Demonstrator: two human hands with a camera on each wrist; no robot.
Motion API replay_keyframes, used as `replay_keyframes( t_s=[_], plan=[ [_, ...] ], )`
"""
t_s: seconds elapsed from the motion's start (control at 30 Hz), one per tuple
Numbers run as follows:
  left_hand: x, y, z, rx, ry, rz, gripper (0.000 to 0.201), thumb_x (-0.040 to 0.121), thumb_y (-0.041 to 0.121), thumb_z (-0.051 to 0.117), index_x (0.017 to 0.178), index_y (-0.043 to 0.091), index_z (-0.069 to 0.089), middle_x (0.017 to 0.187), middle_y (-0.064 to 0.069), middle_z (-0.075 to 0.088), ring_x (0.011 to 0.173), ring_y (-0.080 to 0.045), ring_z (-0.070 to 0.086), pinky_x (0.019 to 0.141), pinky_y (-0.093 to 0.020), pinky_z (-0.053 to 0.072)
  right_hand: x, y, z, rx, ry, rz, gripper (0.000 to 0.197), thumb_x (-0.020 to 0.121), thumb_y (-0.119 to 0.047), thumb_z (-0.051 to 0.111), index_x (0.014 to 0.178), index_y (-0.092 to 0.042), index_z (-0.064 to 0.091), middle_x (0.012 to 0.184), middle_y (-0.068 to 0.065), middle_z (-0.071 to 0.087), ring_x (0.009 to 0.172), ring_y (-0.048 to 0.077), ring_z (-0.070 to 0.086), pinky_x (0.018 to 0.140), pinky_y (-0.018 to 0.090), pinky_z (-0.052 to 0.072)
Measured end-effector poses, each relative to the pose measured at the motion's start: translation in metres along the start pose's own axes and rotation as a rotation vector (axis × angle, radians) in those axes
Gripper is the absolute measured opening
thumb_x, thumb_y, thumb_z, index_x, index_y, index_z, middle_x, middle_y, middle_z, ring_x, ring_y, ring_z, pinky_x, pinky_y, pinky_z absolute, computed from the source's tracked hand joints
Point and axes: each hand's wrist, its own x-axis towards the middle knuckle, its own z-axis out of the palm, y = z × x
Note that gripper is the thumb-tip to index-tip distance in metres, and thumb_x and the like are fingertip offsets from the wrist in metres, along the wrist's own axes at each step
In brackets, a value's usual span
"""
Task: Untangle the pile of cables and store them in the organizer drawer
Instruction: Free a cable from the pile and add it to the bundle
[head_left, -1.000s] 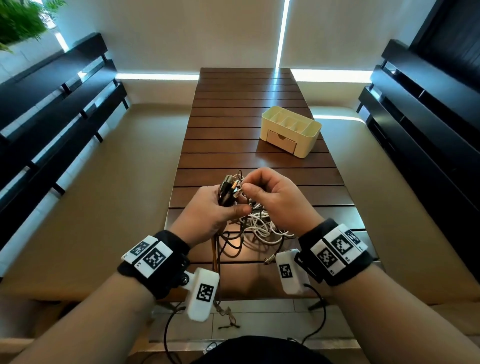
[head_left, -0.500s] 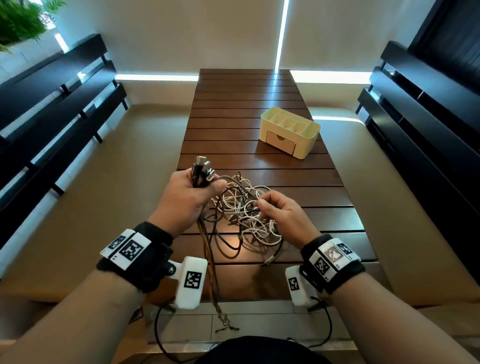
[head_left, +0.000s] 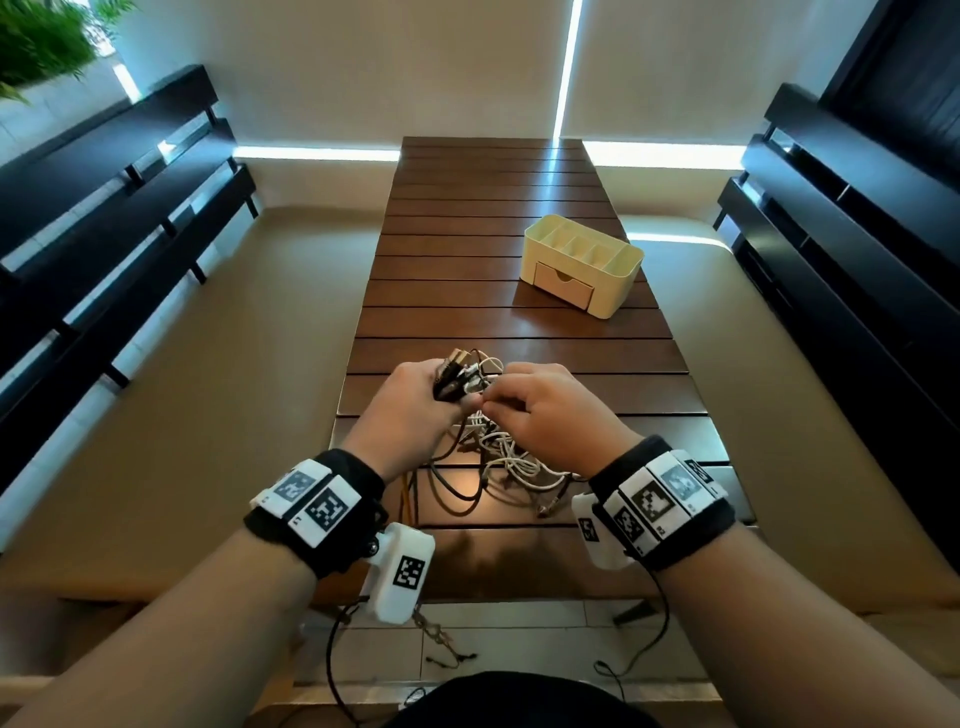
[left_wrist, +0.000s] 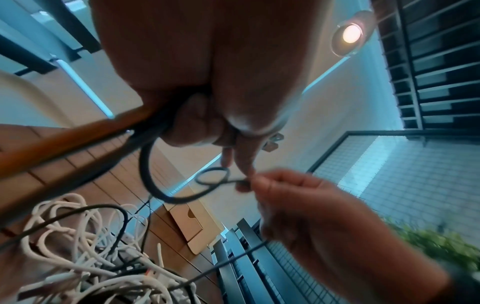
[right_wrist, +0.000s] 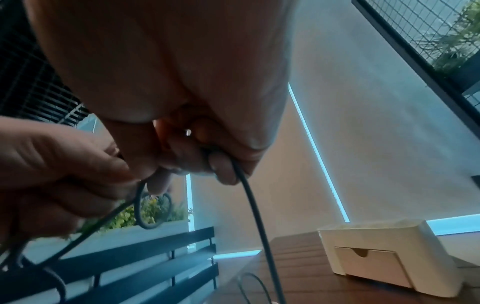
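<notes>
I'm gripping plug ends (head_left: 460, 375) in my left hand (head_left: 410, 410), my right hand (head_left: 550, 410) pinching a black cable (left_wrist: 221, 181); pile (head_left: 498, 462) tangled, drawer (head_left: 563, 287) closed.

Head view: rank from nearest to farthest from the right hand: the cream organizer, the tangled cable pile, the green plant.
1. Tangled white and black cable pile, just under the right hand.
2. Cream plastic organizer, further up the table, right side.
3. Green plant, far top-left corner.

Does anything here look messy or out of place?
Yes: the cable pile on the table is a knot of white and dark leads, and a brown strand dangles off the near edge. The organizer sits askew, its drawer closed.
</notes>
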Motion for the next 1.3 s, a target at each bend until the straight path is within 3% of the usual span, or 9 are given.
replay_keyframes(
  t_s=[0.17, 0.37, 0.5, 0.67, 0.77, 0.9, 1.07, 1.13, 1.3],
  plan=[
    [-0.002, 0.003, -0.007, -0.010, -0.127, 0.058, 0.011, 0.093, 0.020, 0.070, 0.088, 0.010, 0.068, 0.079, -0.013, 0.066, 0.071, -0.024, 0.060, 0.075, -0.044, 0.051, -0.003, -0.005, -0.009, 0.064, 0.121, -0.031, 0.010, 0.095, -0.019, 0.064, 0.096, -0.016, 0.073, 0.083, -0.014, 0.057, 0.076, 0.001, 0.053, 0.069, 0.010, 0.039],
    [-0.005, 0.005, -0.013, -0.096, 0.025, 0.130, 0.020, 0.093, 0.022, 0.069, 0.084, 0.004, 0.067, 0.075, -0.010, 0.064, 0.070, -0.023, 0.058, 0.069, -0.036, 0.050, -0.013, 0.000, -0.004, 0.352, 0.163, 0.090, 0.011, 0.099, -0.024, 0.059, 0.092, -0.018, 0.064, 0.073, -0.008, 0.062, 0.059, 0.004, 0.052, 0.055, 0.017, 0.044],
    [-0.008, 0.010, -0.026, -0.208, 0.146, 0.140, 0.020, 0.094, 0.018, 0.066, 0.085, 0.000, 0.066, 0.055, 0.015, 0.057, 0.050, 0.000, 0.050, 0.053, -0.014, 0.041, -0.023, 0.021, 0.015, 0.416, 0.152, 0.196, 0.019, 0.102, -0.024, 0.054, 0.089, -0.014, 0.064, 0.065, -0.012, 0.054, 0.058, 0.002, 0.048, 0.057, 0.017, 0.039],
    [-0.011, -0.014, -0.021, -0.053, 0.159, -0.051, 0.021, 0.094, 0.023, 0.068, 0.091, 0.002, 0.068, 0.077, -0.006, 0.065, 0.069, -0.016, 0.057, 0.067, -0.029, 0.048, -0.020, 0.039, 0.021, 0.403, 0.220, 0.322, 0.017, 0.100, -0.022, 0.057, 0.086, -0.016, 0.065, 0.069, -0.008, 0.057, 0.056, 0.001, 0.048, 0.053, 0.016, 0.041],
    [-0.012, -0.022, -0.018, -0.024, 0.154, -0.115, 0.013, 0.094, 0.021, 0.068, 0.101, 0.010, 0.070, 0.093, -0.012, 0.070, 0.088, -0.024, 0.064, 0.074, -0.027, 0.047, -0.014, 0.042, 0.014, 0.129, 0.042, 0.288, 0.016, 0.099, -0.026, 0.057, 0.087, -0.017, 0.064, 0.081, -0.004, 0.062, 0.073, 0.012, 0.058, 0.066, 0.029, 0.051],
    [-0.010, -0.009, -0.020, -0.049, 0.209, -0.061, 0.014, 0.094, 0.021, 0.069, 0.108, 0.018, 0.070, 0.092, 0.009, 0.067, 0.087, -0.002, 0.060, 0.074, -0.019, 0.043, -0.008, 0.038, 0.007, -0.180, -0.148, 0.255, 0.018, 0.100, -0.029, 0.052, 0.093, -0.016, 0.063, 0.090, -0.006, 0.056, 0.094, 0.016, 0.053, 0.088, 0.035, 0.048],
    [-0.008, -0.001, -0.002, 0.021, -0.026, -0.007, 0.012, 0.095, 0.023, 0.066, 0.095, 0.011, 0.069, 0.085, -0.006, 0.068, 0.078, -0.017, 0.061, 0.075, -0.032, 0.049, -0.003, 0.008, -0.001, -0.065, -0.004, 0.052, 0.017, 0.099, -0.026, 0.057, 0.092, -0.013, 0.066, 0.087, -0.005, 0.060, 0.083, 0.013, 0.054, 0.077, 0.027, 0.044],
    [-0.009, 0.000, 0.005, 0.029, -0.128, 0.014, 0.016, 0.095, 0.021, 0.066, 0.081, 0.012, 0.064, 0.070, -0.002, 0.059, 0.062, -0.011, 0.050, 0.066, -0.032, 0.044, -0.001, -0.003, -0.005, -0.044, 0.071, -0.013, 0.016, 0.098, -0.024, 0.058, 0.090, -0.012, 0.066, 0.083, -0.006, 0.058, 0.078, 0.011, 0.051, 0.071, 0.024, 0.040],
    [-0.009, 0.000, -0.002, 0.009, 0.002, 0.102, 0.029, 0.097, 0.027, 0.064, 0.078, 0.006, 0.061, 0.066, 0.001, 0.054, 0.057, -0.008, 0.045, 0.059, -0.030, 0.039, -0.006, 0.004, -0.005, 0.166, 0.098, 0.021, 0.026, 0.102, -0.029, 0.052, 0.086, -0.013, 0.063, 0.075, -0.008, 0.057, 0.067, 0.007, 0.051, 0.061, 0.014, 0.037]
  ],
)
